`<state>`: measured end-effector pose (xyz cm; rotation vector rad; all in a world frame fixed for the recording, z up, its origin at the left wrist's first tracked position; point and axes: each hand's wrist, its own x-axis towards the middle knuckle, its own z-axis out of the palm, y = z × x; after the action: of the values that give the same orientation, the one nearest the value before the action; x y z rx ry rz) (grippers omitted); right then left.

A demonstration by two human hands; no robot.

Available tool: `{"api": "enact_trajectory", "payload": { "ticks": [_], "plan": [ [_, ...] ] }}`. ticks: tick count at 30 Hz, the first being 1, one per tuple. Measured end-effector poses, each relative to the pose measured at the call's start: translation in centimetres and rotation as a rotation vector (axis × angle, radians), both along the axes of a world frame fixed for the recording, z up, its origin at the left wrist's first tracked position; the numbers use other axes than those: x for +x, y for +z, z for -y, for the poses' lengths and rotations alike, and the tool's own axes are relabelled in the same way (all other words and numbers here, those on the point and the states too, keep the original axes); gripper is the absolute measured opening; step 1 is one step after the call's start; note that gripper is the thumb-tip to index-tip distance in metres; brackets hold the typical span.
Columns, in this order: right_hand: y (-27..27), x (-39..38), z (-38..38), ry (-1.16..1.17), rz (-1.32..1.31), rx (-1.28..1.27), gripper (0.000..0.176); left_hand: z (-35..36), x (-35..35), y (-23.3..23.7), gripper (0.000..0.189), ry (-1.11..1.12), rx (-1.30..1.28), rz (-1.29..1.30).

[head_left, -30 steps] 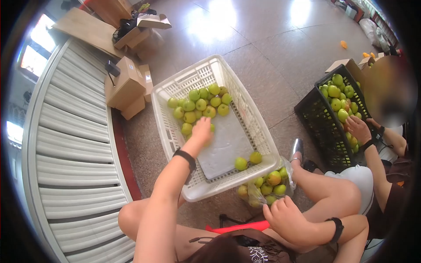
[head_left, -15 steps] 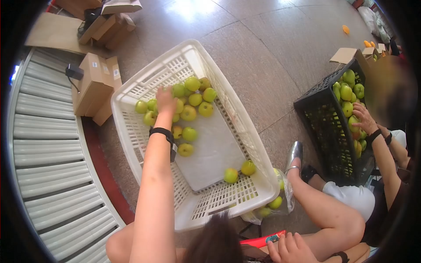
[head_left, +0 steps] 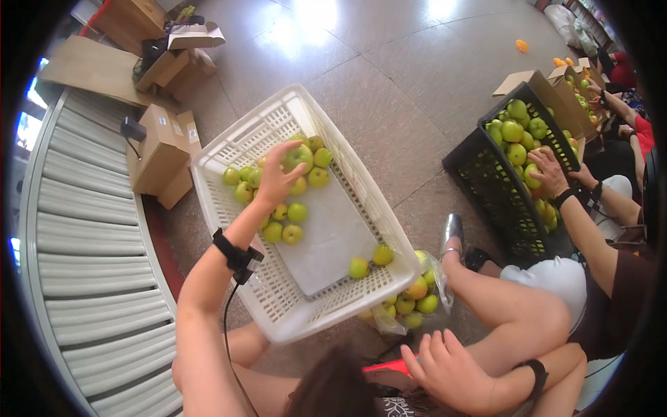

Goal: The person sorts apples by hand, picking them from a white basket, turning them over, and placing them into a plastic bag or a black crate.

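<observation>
In the head view my left hand [head_left: 279, 179] curls its thumb and fingers around a green apple [head_left: 297, 160] inside the white plastic basket [head_left: 368, 184]. Other green apples [head_left: 292, 234] lie loosely clustered beneath and around that hand, toward the basket's far end. At the near end sit two apples [head_left: 358, 267], apart from the rest. My right hand [head_left: 455, 372] rests over my lap, its fingers stretched out and holding nothing. Close by it is a red object [head_left: 392, 366], partly hidden.
A clear plastic bag of apples [head_left: 417, 300] stands against the basket's near right corner. Another person's hand [head_left: 547, 172] touches apples in a black crate [head_left: 479, 184]. Cardboard boxes [head_left: 163, 149] and a roller conveyor [head_left: 90, 257] line the left side.
My left hand has risen from the apple cluster with one apple in its grasp. The view has shifted, bringing the bagged apples and my right hand further into sight.
</observation>
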<state>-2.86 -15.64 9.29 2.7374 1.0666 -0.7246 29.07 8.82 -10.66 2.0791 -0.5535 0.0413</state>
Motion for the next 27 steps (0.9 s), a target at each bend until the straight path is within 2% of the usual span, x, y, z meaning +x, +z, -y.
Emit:
{"api": "enact_trajectory", "payload": {
  "ticks": [2,3,5,8,12,15,19,22,25,27],
  "plan": [
    [0.2,0.2,0.2,0.096,0.119,0.07,0.054,1.5,-3.1,4.4,0.036,-0.078,-0.222,-0.207],
    [1.0,0.3,-0.1,0.024,0.117,0.12,0.055,2.4,-5.1,7.6,0.037,-0.162,-0.251,-0.226],
    [0.9,-0.2,0.1,-0.069,0.185,0.184,0.044,3.7,-9.2,13.4,0.04,-0.207,-0.41,-0.48],
    [1.9,0.4,0.4,-0.211,0.323,0.349,0.025,5.2,-14.4,19.4,0.046,-0.311,-0.673,-0.849],
    [2.7,1.4,1.0,-0.367,0.495,0.784,0.012,5.5,-19.5,22.4,0.049,-0.448,-0.998,-1.411],
    [3.1,1.4,1.1,-0.316,0.586,0.948,0.011,5.5,-22.8,24.0,0.05,-0.306,-1.023,-1.628],
    [3.0,1.3,0.7,-0.272,0.649,0.989,0.011,4.8,-26.1,26.0,0.049,-0.146,-0.948,-1.667],
    [2.6,1.2,0.3,-0.242,0.66,1.002,0.012,4.1,-27.6,26.4,0.055,-0.114,-1.012,-1.667],
    [2.5,1.1,0.2,-0.217,0.639,0.984,0.016,3.9,-28.2,25.7,0.051,-0.027,-0.982,-1.613],
    [2.6,0.9,-0.1,-0.207,0.629,1.002,0.02,3.4,-28.5,24.0,0.052,-0.056,-0.944,-1.561]
  ]
}}
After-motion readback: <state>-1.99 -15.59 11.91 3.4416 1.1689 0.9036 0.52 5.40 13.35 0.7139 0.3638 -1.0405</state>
